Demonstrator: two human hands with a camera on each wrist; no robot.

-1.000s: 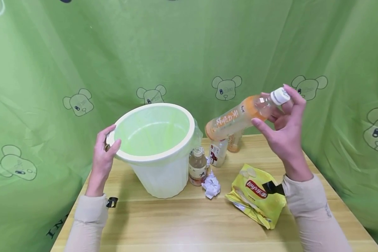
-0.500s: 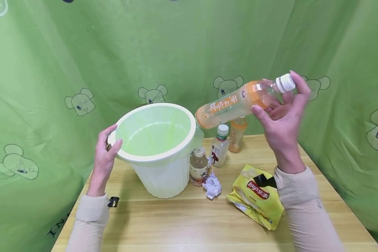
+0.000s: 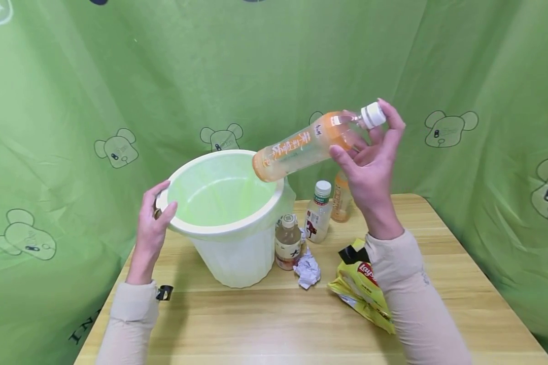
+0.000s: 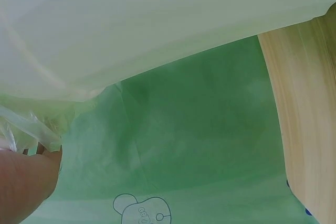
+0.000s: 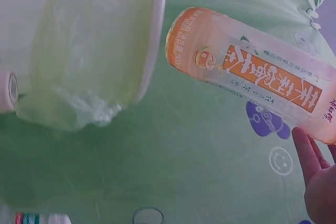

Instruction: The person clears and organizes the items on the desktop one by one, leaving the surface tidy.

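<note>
One yellow chip bag marked Lay's lies nearest on the table, beside one crumpled paper ball. Three small bottles stand behind it, their labels too small to read. The left hand grips the rim of the single lined bin. The right hand holds a fourth, orange-labelled bottle by its neck, tilted base-down above the bin's far rim, its writing Chinese.
</note>
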